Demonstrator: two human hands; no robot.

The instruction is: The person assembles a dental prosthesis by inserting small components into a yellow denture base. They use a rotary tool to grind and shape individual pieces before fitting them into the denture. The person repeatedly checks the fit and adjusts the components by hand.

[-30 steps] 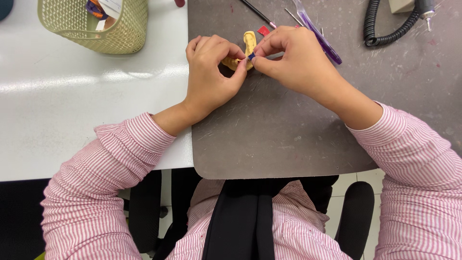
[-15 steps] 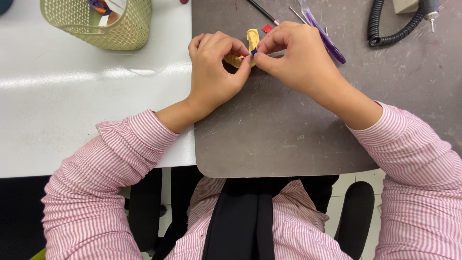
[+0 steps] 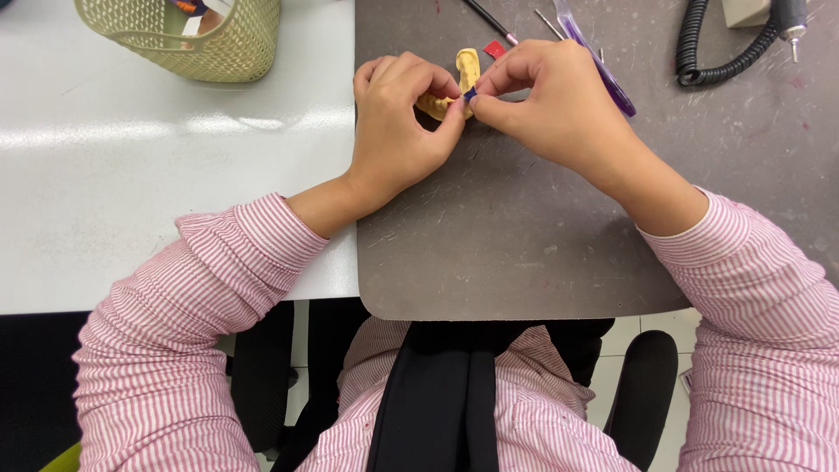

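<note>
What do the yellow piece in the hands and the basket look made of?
Yellow piece: probably plaster or dental stone, matte, chalky, curved like a cast arch; left hand and right hand pinch it. Basket: likely plastic, pale green mesh with a slight sheen.

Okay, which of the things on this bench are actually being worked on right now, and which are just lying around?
In use:
- left hand and right hand
- yellow dental cast, held by both
- small blue piece, pinched at the fingertips

Lying about:
- mesh basket
- purple tool
- black coiled cord
- thin black-handled tool
- small red piece
</note>
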